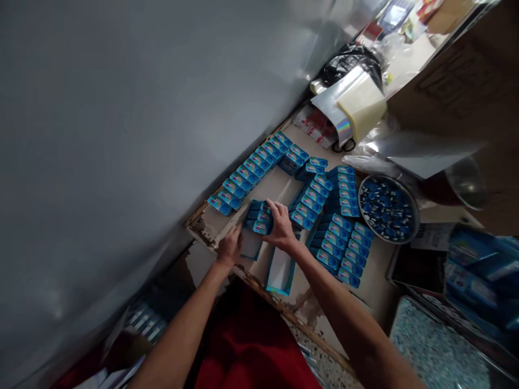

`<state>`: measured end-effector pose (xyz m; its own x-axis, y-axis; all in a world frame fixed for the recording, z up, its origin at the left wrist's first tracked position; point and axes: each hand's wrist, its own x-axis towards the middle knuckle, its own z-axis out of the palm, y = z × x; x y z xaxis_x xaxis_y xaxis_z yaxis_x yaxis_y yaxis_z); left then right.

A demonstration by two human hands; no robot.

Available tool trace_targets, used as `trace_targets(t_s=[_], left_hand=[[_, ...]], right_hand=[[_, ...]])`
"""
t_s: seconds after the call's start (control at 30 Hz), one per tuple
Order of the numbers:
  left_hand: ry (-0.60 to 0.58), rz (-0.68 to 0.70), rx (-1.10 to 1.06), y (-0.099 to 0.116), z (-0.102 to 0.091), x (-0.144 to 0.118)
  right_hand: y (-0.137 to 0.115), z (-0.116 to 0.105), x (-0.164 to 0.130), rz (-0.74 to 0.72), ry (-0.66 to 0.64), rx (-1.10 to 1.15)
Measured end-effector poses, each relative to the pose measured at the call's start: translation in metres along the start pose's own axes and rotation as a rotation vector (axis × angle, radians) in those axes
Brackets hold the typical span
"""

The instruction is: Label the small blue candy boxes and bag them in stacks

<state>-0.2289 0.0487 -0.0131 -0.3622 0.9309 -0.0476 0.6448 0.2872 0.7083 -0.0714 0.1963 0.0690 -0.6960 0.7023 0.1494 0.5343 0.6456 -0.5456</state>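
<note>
In the head view, my right hand [280, 224] is closed round a short row of small blue packs [261, 215], thumb and fingers at its ends. The packs stand in the far part of a shallow blue-edged tray [250, 246] with a pale inside. My left hand [229, 246] grips the tray's left edge; some of its fingertips are hidden. Right beside it lies a second shallow blue-edged tray [280, 270], its near part bare. Past my right hand, a row of blue packs [312, 201] stands partly in that second tray.
More blue packs stand in a row [247, 172] along the wall and in rows [340, 243] at right. A round metal bowl [417, 216] holds many small blue-and-white pieces. Scissors [344, 146] lie behind. A carton [425, 259] and grey wall [121, 135] flank the worn table.
</note>
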Motion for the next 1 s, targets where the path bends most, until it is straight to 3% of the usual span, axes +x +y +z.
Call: trace_targets(t_s=[0.27,0.47,0.57,0.63,0.7,0.77,0.83,0.9,1.0], left_hand=[[0.002,-0.06,0.08,0.005,0.001,-0.008],[-0.114,-0.156,0.1,0.01,0.003,-0.007],[-0.141,-0.145,0.163,0.016,-0.009,-0.012],[-0.043,-0.112,0.19,0.023,-0.029,-0.015],[0.163,-0.066,0.193,0.03,-0.056,-0.009],[0.365,0.0,0.168,0.035,-0.084,0.012],[0.439,0.079,0.121,0.036,-0.104,0.05],[0.372,0.127,0.07,0.032,-0.112,0.093],[0.25,0.013,0.025,0.019,-0.106,0.139]], right_hand=[[-0.024,-0.001,0.008,0.051,-0.086,-0.181],[-0.016,0.017,0.001,0.086,-0.07,-0.189],[-0.013,0.015,0.009,0.122,-0.108,-0.266],[-0.018,0.008,0.017,0.143,-0.099,-0.298],[-0.031,0.002,0.025,0.134,-0.045,-0.248],[-0.05,0.002,0.034,0.107,0.026,-0.126],[-0.07,0.01,0.042,0.097,0.062,-0.02],[-0.085,0.026,0.051,0.111,0.047,-0.009],[-0.094,0.053,0.062,0.171,0.009,-0.107]])
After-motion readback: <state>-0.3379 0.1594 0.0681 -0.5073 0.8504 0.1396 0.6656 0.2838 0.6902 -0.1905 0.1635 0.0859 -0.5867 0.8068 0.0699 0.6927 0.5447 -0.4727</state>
